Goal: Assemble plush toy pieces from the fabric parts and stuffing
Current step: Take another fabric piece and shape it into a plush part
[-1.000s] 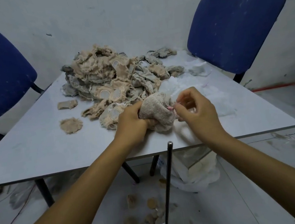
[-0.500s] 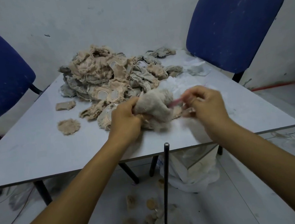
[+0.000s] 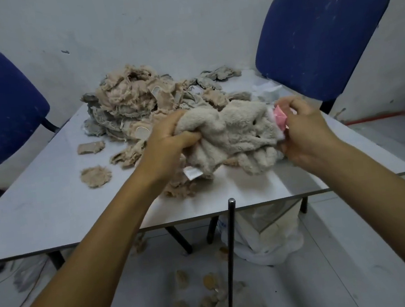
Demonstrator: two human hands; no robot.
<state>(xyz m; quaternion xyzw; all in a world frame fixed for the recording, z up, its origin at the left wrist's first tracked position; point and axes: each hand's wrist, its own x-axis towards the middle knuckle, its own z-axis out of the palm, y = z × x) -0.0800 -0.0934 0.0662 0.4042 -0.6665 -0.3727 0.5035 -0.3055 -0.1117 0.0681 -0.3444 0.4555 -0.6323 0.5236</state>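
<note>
Head view, looking down over both forearms: the plush toy skin (image 3: pixel 229 135) is stretched between the two hands, held just above the near half of the surface (image 3: pixel 38 210), with its long axis running left to right across the person's front. The left hand (image 3: pixel 167 142) has its fingers curled into a bunched fistful of the fuzzy fabric at the left end; a small white label (image 3: pixel 191 172) hangs from the underside close to that wrist. The right hand (image 3: pixel 304 129) is at the other end, thumb and fingertips pinching a pink piece (image 3: pixel 280 118) that sits at the end of the skin, touching the pale fur. Whether that pink piece is sewn on or merely tucked into an opening I cannot tell from here. Two small dark spots show on the fur near the right end, perhaps eyes. So the skin lies between the hands, and neither is clearly nearer; the end with the pink piece faces the right hand, so I would judge that hand does the fine work next while the left simply anchors. Beyond them, toward the wall, a heap of tan and grey fabric parts (image 3: pixel 140 102) covers the far middle of the surface, with white stuffing (image 3: pixel 265 90) just right of it and nearer the right hand. A thin black rod (image 3: pixel 231 263) stands upright from the floor in front of the surface edge.
</note>
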